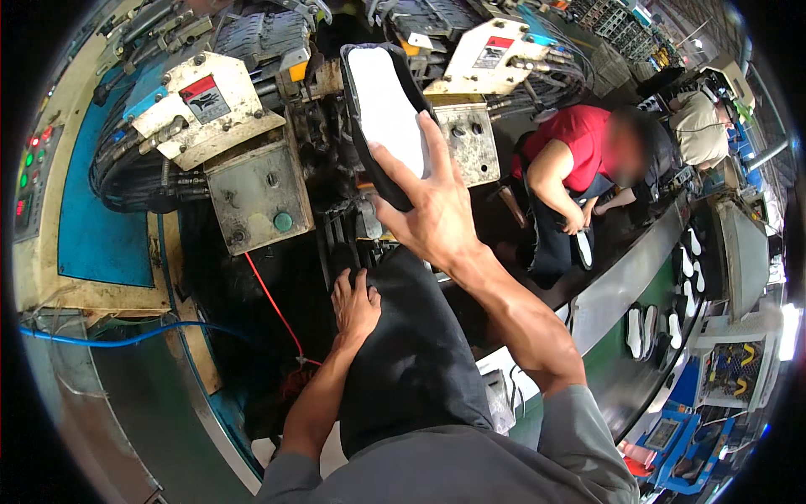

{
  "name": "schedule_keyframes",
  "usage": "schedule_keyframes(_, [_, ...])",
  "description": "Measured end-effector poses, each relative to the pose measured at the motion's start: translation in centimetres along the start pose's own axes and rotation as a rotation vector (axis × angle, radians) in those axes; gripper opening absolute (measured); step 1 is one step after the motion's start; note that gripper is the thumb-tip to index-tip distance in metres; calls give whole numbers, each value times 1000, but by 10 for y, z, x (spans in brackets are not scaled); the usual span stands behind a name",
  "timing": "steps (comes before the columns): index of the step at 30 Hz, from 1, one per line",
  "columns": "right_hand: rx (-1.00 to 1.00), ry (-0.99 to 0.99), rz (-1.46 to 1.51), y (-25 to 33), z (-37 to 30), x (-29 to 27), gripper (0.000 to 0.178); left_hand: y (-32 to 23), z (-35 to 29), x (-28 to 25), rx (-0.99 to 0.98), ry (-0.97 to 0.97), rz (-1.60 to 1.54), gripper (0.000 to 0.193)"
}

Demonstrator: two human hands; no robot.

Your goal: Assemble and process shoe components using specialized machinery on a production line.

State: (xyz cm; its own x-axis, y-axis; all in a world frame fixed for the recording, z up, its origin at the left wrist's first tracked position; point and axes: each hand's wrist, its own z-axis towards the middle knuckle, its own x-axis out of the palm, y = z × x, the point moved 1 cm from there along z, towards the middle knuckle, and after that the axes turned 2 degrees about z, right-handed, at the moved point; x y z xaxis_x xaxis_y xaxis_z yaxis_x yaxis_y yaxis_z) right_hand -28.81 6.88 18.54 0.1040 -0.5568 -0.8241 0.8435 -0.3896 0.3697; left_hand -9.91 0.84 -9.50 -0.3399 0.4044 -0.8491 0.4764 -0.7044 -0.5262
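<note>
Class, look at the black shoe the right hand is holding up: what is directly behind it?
Behind the shoe, gripped by the right hand, stands the machine: cream metal housings, a panel with round buttons and bundled black hoses. The machine's middle part is covered by the shoe and cannot be seen.

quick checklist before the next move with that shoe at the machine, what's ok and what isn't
1. Grip: right hand holds the black shoe, white insole side facing the camera: ok.
2. Left hand rests on the black-clad knee, free of the machine: ok.
3. Red cable hangs close by the left hand: not ok.
4. Gap in the machine below the shoe is dark, contents unseen: cannot tell.
5. Person in the red shirt sits apart, to the right: ok.
</note>
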Motion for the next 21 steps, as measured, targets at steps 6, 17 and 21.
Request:
schedule_keyframes(6, [21, -66, 56, -3, 33, 50, 79, 11, 11, -1, -16, -6, -44, 50])
schedule_keyframes(17, [66, -92, 29, 11, 26, 63, 79, 14, -2, -1, -18, -50, -58, 49])
schedule_keyframes(21, [62, -53, -22, 8, 33, 64, 82, 14, -5, -4, -22, -40, -42, 50])
